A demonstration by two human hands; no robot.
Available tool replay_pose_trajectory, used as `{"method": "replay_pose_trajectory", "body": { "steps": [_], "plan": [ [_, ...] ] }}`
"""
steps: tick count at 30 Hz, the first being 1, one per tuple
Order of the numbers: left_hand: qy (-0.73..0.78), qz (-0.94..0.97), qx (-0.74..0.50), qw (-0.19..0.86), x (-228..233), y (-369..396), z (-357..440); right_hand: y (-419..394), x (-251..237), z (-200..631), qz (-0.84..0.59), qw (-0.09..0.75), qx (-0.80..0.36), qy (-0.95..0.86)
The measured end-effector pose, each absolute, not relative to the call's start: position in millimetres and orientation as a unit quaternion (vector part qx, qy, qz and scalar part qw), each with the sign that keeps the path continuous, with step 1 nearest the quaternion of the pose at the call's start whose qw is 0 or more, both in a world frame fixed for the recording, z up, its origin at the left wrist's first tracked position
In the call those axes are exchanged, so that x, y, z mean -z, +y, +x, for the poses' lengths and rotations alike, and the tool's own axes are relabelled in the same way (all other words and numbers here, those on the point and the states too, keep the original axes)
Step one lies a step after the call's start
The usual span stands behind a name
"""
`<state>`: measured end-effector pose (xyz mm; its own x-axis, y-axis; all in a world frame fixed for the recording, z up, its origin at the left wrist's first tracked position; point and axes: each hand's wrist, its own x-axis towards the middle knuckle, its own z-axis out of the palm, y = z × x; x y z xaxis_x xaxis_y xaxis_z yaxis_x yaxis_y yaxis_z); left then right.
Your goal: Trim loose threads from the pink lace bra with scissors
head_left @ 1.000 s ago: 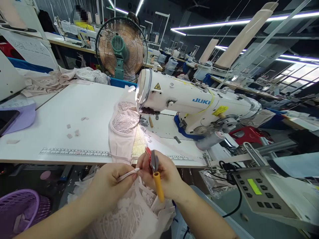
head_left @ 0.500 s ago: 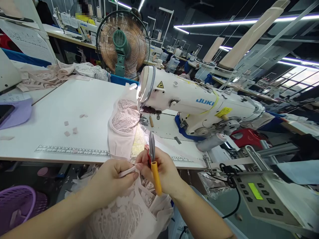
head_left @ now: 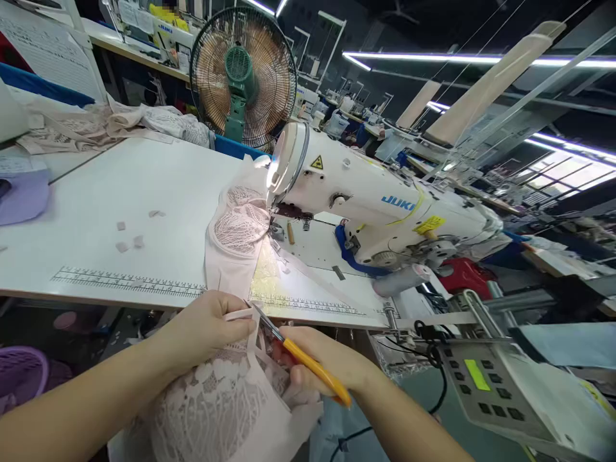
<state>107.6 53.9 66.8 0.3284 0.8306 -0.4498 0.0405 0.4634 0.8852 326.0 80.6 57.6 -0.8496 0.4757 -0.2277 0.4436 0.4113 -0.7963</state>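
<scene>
My left hand (head_left: 214, 330) pinches a narrow pale strap (head_left: 239, 314) at the edge of a lace bra (head_left: 216, 404), which hangs in front of the table edge. My right hand (head_left: 308, 359) is closed around a pair of scissors (head_left: 312, 366) with orange handles. Their blades point up and left, with the tips at the strap beside my left fingers; whether the blades are apart I cannot tell. Another pale pink lace piece (head_left: 235, 234) lies on the table under the head of the white sewing machine (head_left: 356, 186).
A printed ruler (head_left: 125, 280) runs along the front of the white table (head_left: 158, 179). Several small fabric scraps (head_left: 138, 241) lie at left. Behind stands a green fan (head_left: 240, 77). A control box (head_left: 495, 385) is at lower right, a purple basket (head_left: 36, 372) at lower left.
The scissors have swung from upright to a slant, and their tips have come to the strap. My right hand has moved down, away from my left fingers. The whole view has shifted slightly.
</scene>
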Motion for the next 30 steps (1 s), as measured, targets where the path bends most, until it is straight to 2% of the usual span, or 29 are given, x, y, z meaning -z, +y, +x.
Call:
{"method": "replay_pose_trajectory", "body": {
  "steps": [11,20,25,30],
  "plan": [
    [0.481,0.398,-0.300,0.721,-65.5,54.4,105.7,70.6,-50.1,323.4,-0.331,0.031,-0.429,-0.840],
    [0.483,0.400,-0.293,0.722,-65.7,54.5,103.2,62.3,-37.6,319.0,-0.395,0.049,-0.451,-0.799],
    [0.476,0.448,-0.295,0.698,-67.2,51.3,98.6,63.8,-37.5,316.3,-0.416,0.071,-0.450,-0.787],
    [0.482,0.539,-0.287,0.629,-66.6,47.4,87.8,74.2,-52.9,324.2,-0.385,0.063,-0.401,-0.829]
  ]
}}
